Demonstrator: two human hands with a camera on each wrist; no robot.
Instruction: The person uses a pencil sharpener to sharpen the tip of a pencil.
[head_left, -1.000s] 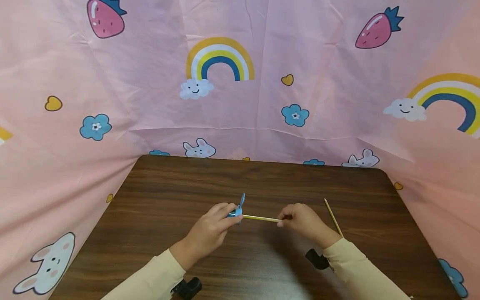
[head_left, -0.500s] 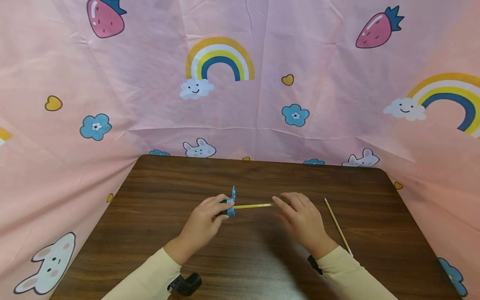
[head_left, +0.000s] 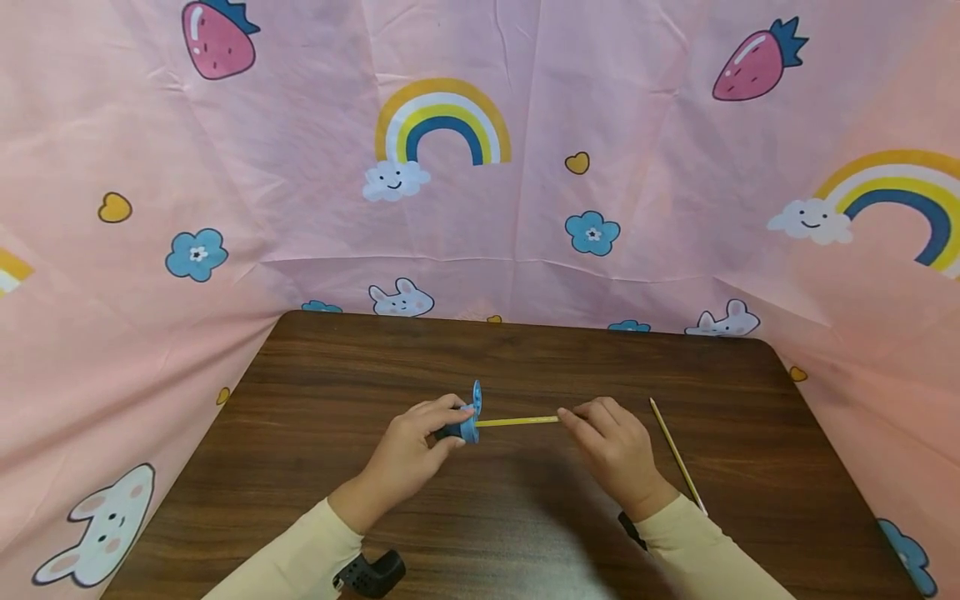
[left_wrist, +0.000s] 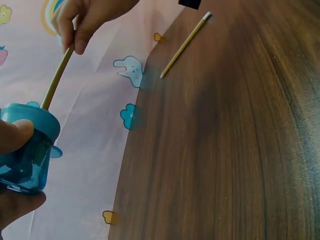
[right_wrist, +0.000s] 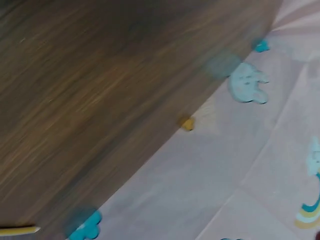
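My left hand (head_left: 408, 446) grips a blue pencil sharpener (left_wrist: 30, 145) with a see-through body, its lid (head_left: 477, 397) flipped up. A yellow pencil (head_left: 517, 421) has one end in the sharpener's top. My right hand (head_left: 611, 446) pinches the pencil's other end between thumb and fingers; that end is hidden by the fingertips. Both hands are above the table. The right wrist view shows neither hand nor the sharpener.
A second yellow pencil (head_left: 677, 454) lies on the dark wooden table (head_left: 360, 358), right of my right hand. Behind the table hangs a pink printed cloth (head_left: 315, 167).
My right hand loosened from the pencil half a second ago and now pinches its end again, turned differently. The sharpener and pencil shifted slightly left, then a little back right.
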